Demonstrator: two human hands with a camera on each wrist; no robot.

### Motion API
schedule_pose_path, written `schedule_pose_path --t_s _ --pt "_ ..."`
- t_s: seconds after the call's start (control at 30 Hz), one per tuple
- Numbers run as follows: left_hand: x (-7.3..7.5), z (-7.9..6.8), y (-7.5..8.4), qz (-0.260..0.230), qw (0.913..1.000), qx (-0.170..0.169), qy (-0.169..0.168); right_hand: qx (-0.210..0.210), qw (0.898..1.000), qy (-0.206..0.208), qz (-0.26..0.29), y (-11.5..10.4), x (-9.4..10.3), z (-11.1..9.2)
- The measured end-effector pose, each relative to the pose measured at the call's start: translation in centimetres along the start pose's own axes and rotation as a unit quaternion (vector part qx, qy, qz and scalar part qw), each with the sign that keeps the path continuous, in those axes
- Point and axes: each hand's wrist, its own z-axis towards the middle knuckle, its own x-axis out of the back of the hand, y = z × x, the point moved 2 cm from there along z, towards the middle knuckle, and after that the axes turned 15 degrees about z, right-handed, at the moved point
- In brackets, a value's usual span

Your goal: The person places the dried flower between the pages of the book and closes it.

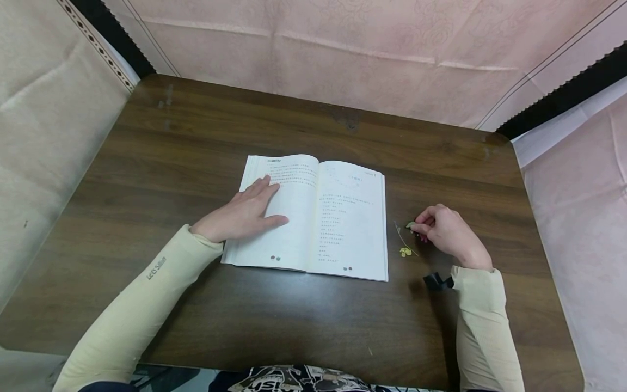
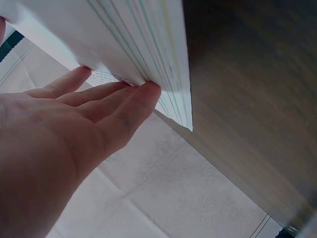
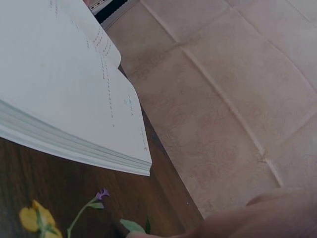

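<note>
An open book [image 1: 350,228] lies on the table. My left hand [image 1: 247,212] rests on its left page with the fingers stretched out; in the left wrist view the fingertips [image 2: 148,91] lie at the page edge. To the right of the book, my right hand [image 1: 450,231] pinches a small flower sprig with green leaves [image 3: 132,226] between thumb and fingers. Dark pink petals [image 1: 423,238] show just under that hand. Close beside it on the table lie a yellow flower [image 1: 405,251] and a thin stem with a small purple flower [image 3: 101,194].
The brown wooden table [image 1: 206,136] carries all of this. Pale patterned cloth [image 1: 343,60] hangs behind it and along both sides. A black strap end [image 1: 436,281] sticks out from the right sleeve.
</note>
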Motion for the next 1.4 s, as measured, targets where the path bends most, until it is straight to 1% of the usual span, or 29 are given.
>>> schedule_pose_path --t_s 0.27,0.5,0.63,0.83,1.13,1.4 --pt "0.0 0.0 0.0 0.000 1.0000 0.001 0.000 0.019 1.000 0.007 0.010 -0.6 0.1 -0.3" --pt "0.0 0.0 0.0 0.002 1.0000 0.003 -0.001 0.024 1.000 0.013 0.000 -1.3 -0.2 -0.5" --pt "-0.1 0.0 0.0 0.001 1.0000 0.002 -0.003 0.027 0.999 0.017 0.007 -1.8 -0.3 -0.6" --pt "-0.2 0.0 0.0 0.000 1.0000 0.001 -0.001 0.045 0.999 0.021 0.010 -2.8 -0.5 -0.9" --pt "-0.2 0.0 0.0 0.000 1.0000 0.005 -0.002 0.068 0.998 0.006 0.003 -5.0 -2.0 -0.7" --pt "-0.1 0.0 0.0 0.001 1.0000 0.002 -0.001 0.093 0.996 0.001 0.002 -6.1 -3.3 -0.4"
